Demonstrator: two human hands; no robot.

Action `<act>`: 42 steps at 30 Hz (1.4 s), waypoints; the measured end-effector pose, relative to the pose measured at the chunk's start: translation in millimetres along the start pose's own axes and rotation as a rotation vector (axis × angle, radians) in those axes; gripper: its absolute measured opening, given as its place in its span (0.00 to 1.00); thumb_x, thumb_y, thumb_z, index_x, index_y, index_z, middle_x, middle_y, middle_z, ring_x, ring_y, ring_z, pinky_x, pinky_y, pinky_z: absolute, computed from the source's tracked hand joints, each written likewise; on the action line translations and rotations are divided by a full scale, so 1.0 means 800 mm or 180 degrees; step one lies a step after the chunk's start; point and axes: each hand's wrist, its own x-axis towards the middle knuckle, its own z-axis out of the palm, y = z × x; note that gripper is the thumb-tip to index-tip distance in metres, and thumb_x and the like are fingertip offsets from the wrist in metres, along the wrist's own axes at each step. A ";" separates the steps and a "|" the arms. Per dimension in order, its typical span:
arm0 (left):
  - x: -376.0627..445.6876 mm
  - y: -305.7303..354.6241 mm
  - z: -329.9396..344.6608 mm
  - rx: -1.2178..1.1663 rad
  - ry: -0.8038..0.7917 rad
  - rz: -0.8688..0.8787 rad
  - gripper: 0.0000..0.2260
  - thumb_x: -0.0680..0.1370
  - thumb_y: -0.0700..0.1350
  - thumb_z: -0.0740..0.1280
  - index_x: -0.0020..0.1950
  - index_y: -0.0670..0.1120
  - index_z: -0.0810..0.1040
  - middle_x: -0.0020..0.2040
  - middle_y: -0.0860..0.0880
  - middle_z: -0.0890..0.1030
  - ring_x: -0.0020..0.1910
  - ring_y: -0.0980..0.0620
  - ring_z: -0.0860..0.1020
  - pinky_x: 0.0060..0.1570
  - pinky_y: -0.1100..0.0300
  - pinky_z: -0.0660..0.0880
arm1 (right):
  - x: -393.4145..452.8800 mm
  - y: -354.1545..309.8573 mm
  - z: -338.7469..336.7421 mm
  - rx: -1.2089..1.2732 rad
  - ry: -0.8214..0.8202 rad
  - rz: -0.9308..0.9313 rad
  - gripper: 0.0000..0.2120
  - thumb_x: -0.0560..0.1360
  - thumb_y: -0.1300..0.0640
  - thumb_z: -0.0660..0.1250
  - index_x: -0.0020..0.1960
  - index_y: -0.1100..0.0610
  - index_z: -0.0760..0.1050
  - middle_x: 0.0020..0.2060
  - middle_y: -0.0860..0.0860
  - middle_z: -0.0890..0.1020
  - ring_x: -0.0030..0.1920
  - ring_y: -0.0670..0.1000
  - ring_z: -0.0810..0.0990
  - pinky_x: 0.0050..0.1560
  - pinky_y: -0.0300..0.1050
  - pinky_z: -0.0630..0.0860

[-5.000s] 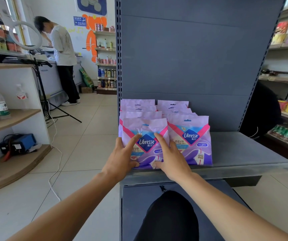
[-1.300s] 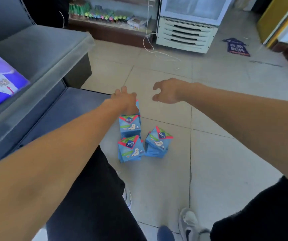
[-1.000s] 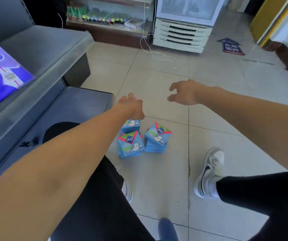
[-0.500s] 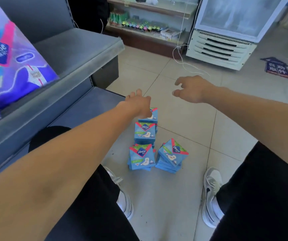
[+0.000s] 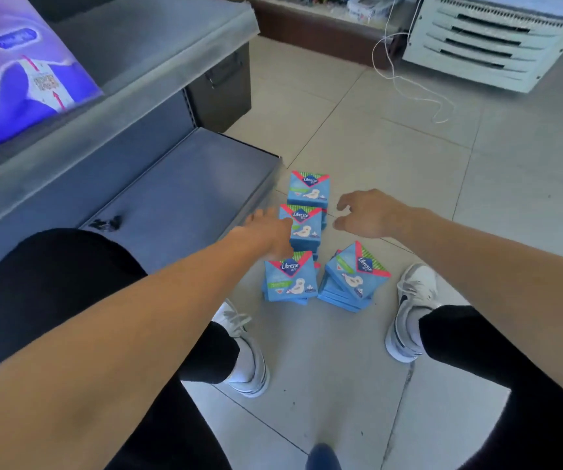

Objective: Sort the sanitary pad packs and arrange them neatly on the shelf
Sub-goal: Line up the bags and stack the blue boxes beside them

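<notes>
Four stacks of square blue sanitary pad packs [image 5: 302, 228] lie flat on the floor, logos pointing far; left hand [image 5: 266, 234] and right hand [image 5: 368, 213] hover with fingers apart

The purple pack [image 5: 19, 79] at the upper left was cut off by the frame's edge and blurred, its small print unreadable. The left hand [image 5: 266, 234] was smeared with blur in mid-frame, fingertips lost against the middle blue pack [image 5: 305, 228], so contact could not be told. Lower packs in each blue stack showed only edges. The white cooler [image 5: 490, 39] at the upper right was cropped by the top edge. Both arms ran off the bottom corners.
</notes>
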 end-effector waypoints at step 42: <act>0.131 -0.031 0.162 -0.4748 -0.0002 -0.1333 0.08 0.73 0.40 0.75 0.49 0.42 0.79 0.51 0.42 0.84 0.47 0.46 0.83 0.49 0.51 0.81 | 0.116 0.112 0.202 0.0641 -0.0608 0.0995 0.65 0.58 0.36 0.78 0.78 0.47 0.36 0.60 0.56 0.71 0.62 0.60 0.72 0.59 0.57 0.74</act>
